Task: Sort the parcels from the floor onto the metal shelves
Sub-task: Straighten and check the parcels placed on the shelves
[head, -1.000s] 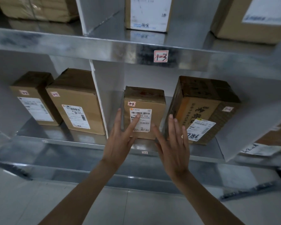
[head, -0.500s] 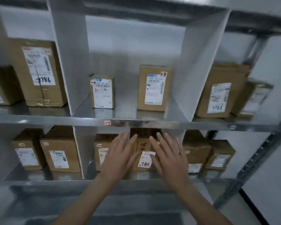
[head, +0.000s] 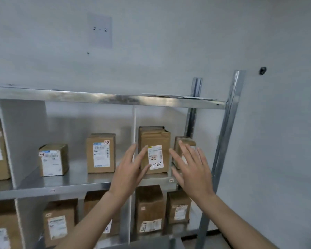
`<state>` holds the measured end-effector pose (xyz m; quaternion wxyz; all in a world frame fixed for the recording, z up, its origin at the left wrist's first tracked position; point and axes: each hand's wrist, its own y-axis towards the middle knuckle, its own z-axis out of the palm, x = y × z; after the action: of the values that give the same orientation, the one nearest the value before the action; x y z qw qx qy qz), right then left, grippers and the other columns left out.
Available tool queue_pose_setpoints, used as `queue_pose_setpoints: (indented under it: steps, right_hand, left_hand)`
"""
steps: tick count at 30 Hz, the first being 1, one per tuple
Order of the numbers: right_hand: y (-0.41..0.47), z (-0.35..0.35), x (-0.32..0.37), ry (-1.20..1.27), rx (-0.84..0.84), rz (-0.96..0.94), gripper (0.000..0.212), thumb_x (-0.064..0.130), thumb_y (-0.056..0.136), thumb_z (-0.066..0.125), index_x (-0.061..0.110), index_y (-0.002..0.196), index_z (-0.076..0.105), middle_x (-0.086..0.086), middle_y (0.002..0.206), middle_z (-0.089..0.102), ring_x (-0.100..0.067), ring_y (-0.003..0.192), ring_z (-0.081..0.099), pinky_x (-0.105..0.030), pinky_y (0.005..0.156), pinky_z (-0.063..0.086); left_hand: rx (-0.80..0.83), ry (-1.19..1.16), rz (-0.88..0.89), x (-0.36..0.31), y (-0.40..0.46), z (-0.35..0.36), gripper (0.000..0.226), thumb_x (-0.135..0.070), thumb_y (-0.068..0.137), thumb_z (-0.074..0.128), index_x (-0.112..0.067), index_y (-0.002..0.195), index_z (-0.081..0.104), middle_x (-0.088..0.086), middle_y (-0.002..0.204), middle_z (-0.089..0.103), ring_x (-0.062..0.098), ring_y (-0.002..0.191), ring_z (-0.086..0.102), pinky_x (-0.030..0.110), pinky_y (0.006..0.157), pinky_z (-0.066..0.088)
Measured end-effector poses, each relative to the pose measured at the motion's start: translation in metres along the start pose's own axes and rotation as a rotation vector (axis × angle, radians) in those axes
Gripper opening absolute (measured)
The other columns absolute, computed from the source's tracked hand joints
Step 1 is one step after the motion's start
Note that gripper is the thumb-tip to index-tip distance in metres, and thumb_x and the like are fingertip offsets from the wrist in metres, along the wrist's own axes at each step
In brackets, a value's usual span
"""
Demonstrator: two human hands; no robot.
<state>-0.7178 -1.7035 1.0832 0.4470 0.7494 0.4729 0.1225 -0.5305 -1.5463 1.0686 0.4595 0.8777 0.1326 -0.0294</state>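
Metal shelves point(head: 104, 99) stand against a pale wall, holding several brown cardboard parcels. A tall parcel point(head: 158, 137) with a white label marked 7786 stands in the upper right bay. My left hand point(head: 129, 169) is raised in front of its left side, fingers spread, holding nothing. My right hand point(head: 192, 168) is raised to the parcel's right, fingers apart and empty, partly covering a smaller parcel point(head: 184, 141). Neither hand clearly touches a box.
Two labelled parcels point(head: 54, 159) point(head: 101, 152) stand in the middle bay between white dividers point(head: 23, 133). More boxes fill the lower shelf point(head: 149, 209). A steel upright point(head: 226, 133) ends the rack at the right. A paper sheet marked 2-2 point(head: 100, 30) hangs on the wall.
The view has risen from the lower shelf to the upper shelf and wall. Both open hands have lifted with it and now sit before the 7786 parcel in the right bay.
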Motion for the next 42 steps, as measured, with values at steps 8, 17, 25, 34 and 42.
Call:
queue_pose_setpoints:
  steps: [8, 17, 25, 34, 42]
  right_hand:
    - [-0.005, 0.032, -0.062, -0.01, 0.04, 0.048, 0.077, 0.052, 0.087, 0.076, 0.033, 0.155, 0.045, -0.013, 0.163, 0.039, -0.034, 0.149, 0.041, -0.054, 0.122, 0.03]
    - [0.017, 0.139, -0.061, 0.03, 0.123, 0.017, 0.093, 0.06, 0.086, 0.072, 0.039, 0.163, 0.023, -0.02, 0.17, 0.017, -0.037, 0.157, 0.018, -0.056, 0.124, 0.027]
    - [0.036, 0.211, -0.056, 0.047, 0.156, 0.002, 0.109, 0.069, 0.081, 0.072, 0.04, 0.165, 0.007, -0.026, 0.169, 0.01, -0.042, 0.158, 0.009, -0.053, 0.127, 0.006]
    - [0.044, 0.254, -0.052, 0.003, 0.257, -0.069, 0.114, 0.073, 0.083, 0.066, 0.038, 0.164, -0.005, -0.027, 0.167, 0.016, -0.044, 0.157, 0.003, -0.053, 0.126, -0.012]
    - [0.052, 0.269, -0.05, 0.041, 0.252, -0.091, 0.111, 0.065, 0.088, 0.066, 0.037, 0.164, -0.01, -0.03, 0.165, 0.021, -0.041, 0.157, 0.01, -0.054, 0.127, -0.004]
  left_hand:
    - [0.037, -0.002, -0.089, -0.026, 0.027, 0.061, 0.083, -0.039, 0.09, 0.074, -0.035, 0.159, 0.027, 0.013, 0.166, 0.022, 0.034, 0.139, 0.047, 0.041, 0.099, 0.052]
    - [0.063, 0.016, -0.208, 0.014, 0.04, 0.142, 0.102, -0.035, 0.086, 0.078, -0.046, 0.16, 0.008, 0.011, 0.17, -0.004, 0.041, 0.142, 0.042, 0.047, 0.099, 0.054]
    - [0.088, 0.096, -0.298, 0.044, 0.048, 0.184, 0.117, -0.036, 0.08, 0.085, -0.052, 0.157, -0.001, 0.011, 0.169, -0.007, 0.041, 0.151, 0.024, 0.052, 0.109, 0.041]
    - [0.16, 0.064, -0.313, 0.061, 0.052, 0.2, 0.107, -0.032, 0.088, 0.077, -0.049, 0.158, -0.002, 0.01, 0.166, -0.004, 0.03, 0.146, 0.033, 0.042, 0.111, 0.043]
    - [0.116, 0.073, -0.292, 0.073, 0.06, 0.214, 0.105, -0.006, 0.087, 0.074, -0.046, 0.159, 0.01, 0.017, 0.164, 0.01, 0.036, 0.125, 0.056, 0.045, 0.09, 0.057]
